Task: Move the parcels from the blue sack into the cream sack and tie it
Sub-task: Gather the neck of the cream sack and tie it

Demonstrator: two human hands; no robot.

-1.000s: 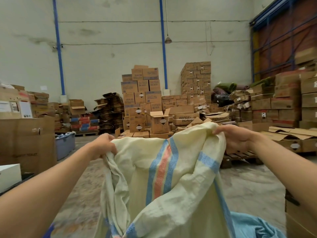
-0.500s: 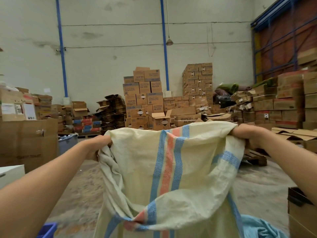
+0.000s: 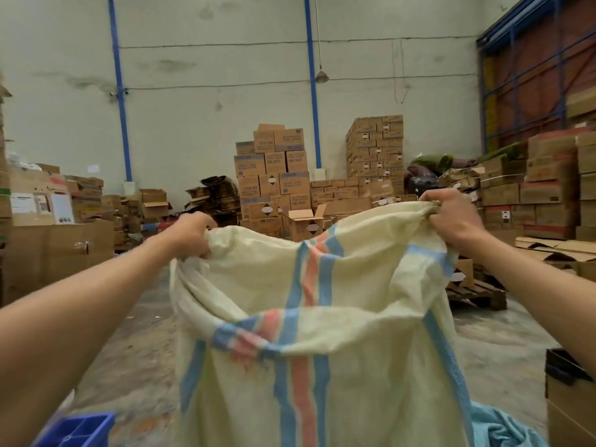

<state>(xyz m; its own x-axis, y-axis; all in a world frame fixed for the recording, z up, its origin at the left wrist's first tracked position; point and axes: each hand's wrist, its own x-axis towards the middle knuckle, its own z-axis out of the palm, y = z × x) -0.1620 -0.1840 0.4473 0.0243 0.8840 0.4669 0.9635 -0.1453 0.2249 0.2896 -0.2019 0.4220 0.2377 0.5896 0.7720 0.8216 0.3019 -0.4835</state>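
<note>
A cream woven sack (image 3: 364, 359) with blue and red stripes hangs upright in front of me, its mouth held open. My left hand (image 3: 190, 233) grips the left side of the rim. My right hand (image 3: 451, 217) clutches the right side of the rim, a little higher. The near edge of the mouth sags down between them. A patch of the blue sack (image 3: 506, 427) shows at the bottom right, behind the cream sack. No parcels are visible; the inside of the cream sack is hidden.
Stacks of cardboard boxes (image 3: 274, 175) line the far wall and right side. A wooden pallet (image 3: 477, 295) lies on the concrete floor at right. A blue crate (image 3: 77, 430) sits at bottom left, an open carton (image 3: 567, 401) at bottom right.
Both hands have spread apart and pulled the sack's mouth wider open. The near rim has dropped lower, and the view has tilted down slightly.
</note>
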